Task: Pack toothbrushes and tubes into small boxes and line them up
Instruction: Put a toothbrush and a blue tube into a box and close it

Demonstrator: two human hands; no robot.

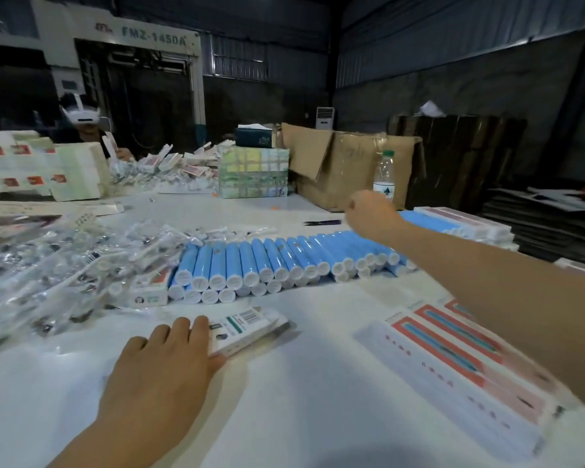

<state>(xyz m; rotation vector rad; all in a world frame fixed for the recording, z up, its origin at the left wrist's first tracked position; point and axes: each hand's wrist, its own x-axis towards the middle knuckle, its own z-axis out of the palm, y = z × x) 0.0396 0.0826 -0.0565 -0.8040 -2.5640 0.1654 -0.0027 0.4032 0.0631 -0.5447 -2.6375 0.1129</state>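
Small box lies flat on the white table near me, barcode face up; my left hand rests on its near end, fingers straight and together, thumb against the box's lower edge. A clear-wrapped item pokes out along the box's right side; I cannot tell what it is.

My right hand is held out above the table past the far end of the tube row, fingers curled in; back of the hand faces the camera, so I cannot tell whether it holds anything.

Blue tubes with white caps lie in a two-layer row across the middle of the table, caps toward me. Left of them, touching the row's end, is a heap of wrapped toothbrushes. Flat box blanks with red and pink panels lie fanned at my right, under my right forearm.

Further out: a water bottle just beyond my right hand, an open cardboard carton behind it, and stacked packed boxes at far left.
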